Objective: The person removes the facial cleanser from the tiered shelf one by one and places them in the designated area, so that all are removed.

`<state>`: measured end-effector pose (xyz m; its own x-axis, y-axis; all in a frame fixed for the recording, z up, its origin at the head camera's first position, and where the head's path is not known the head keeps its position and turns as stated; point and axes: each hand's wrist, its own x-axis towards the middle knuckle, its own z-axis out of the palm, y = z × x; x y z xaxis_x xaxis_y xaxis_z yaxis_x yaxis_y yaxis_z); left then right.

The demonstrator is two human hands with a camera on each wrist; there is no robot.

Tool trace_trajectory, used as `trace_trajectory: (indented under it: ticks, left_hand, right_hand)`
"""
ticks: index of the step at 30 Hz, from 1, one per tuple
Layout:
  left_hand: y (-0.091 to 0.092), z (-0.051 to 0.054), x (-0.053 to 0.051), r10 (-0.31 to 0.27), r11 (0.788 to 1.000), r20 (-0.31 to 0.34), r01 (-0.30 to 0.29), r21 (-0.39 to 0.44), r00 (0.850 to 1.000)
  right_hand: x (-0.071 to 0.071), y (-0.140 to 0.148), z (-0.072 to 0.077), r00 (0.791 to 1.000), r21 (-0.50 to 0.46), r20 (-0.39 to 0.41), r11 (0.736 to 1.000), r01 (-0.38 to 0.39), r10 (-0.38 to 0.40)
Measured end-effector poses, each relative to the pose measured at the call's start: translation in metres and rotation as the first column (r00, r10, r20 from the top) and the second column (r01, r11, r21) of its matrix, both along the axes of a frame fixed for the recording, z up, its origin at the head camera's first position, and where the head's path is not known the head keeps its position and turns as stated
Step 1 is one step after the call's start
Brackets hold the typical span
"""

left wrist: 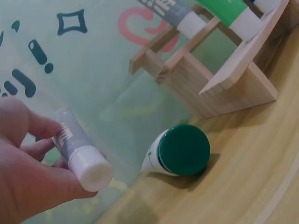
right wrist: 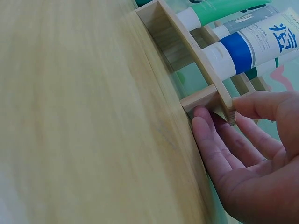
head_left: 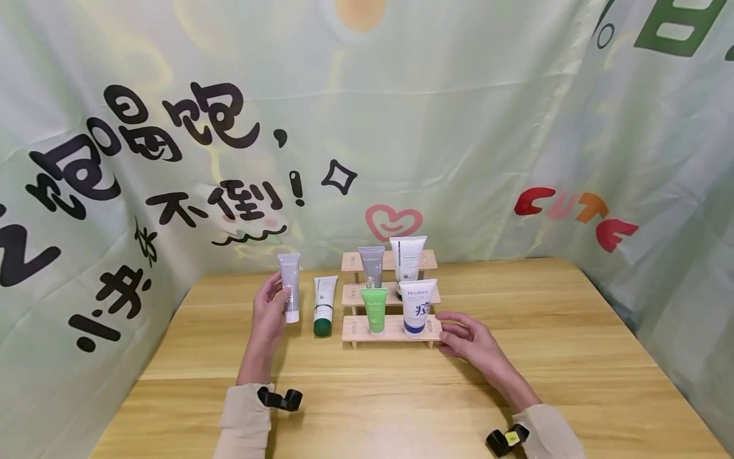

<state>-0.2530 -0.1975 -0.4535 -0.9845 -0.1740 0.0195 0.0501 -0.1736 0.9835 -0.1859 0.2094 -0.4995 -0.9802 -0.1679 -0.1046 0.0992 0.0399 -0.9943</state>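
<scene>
My left hand (head_left: 268,313) pinches a grey squeeze tube (head_left: 290,284) between thumb and fingers, its white cap (left wrist: 95,171) pointing down. Just right of it a white tube with a green cap (head_left: 323,326) stands on the table, cap down. At the right end of a three-step wooden display rack (head_left: 351,326), my right hand (head_left: 474,344) grips the lowest step. Its thumb (right wrist: 254,103) lies against the step's edge and the fingers reach beneath. The lowest step bears a green tube (head_left: 374,307) and a white tube with a blue band (head_left: 417,303).
Higher on the rack stand another grey tube (head_left: 371,264) and a tall white tube (head_left: 408,255); their lower parts are partly hidden. The rack is on a wood-grain table (head_left: 367,395). A printed cloth (head_left: 459,146) hangs behind and along the sides.
</scene>
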Motion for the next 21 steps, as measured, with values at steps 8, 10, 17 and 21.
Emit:
trace_trajectory:
  ticks: [8, 10, 17, 21]
  left_hand:
    - [-0.007, -0.012, 0.001, 0.013, 0.996, 0.064, -0.007, -0.089, 0.998]
    - [-0.008, -0.016, 0.0, 0.037, 0.99, 0.068, -0.027, -0.138, 0.997]
    - [-0.009, -0.03, -0.003, 0.127, 0.957, 0.087, -0.099, -0.273, 0.988]
    - [-0.008, -0.035, -0.006, 0.142, 0.936, 0.071, -0.111, -0.333, 0.987]
  right_hand:
    - [0.0, 0.0, -0.001, 1.0, -0.01, -0.003, 1.0, 0.002, -0.002]
    - [0.0, 0.0, -0.001, 1.0, -0.011, 0.0, 1.0, 0.005, -0.005]
    - [0.0, 0.0, -0.001, 1.0, -0.007, 0.003, 1.0, 0.006, -0.005]
    - [-0.001, -0.001, 0.0, 1.0, -0.003, 0.005, 1.0, 0.01, -0.01]
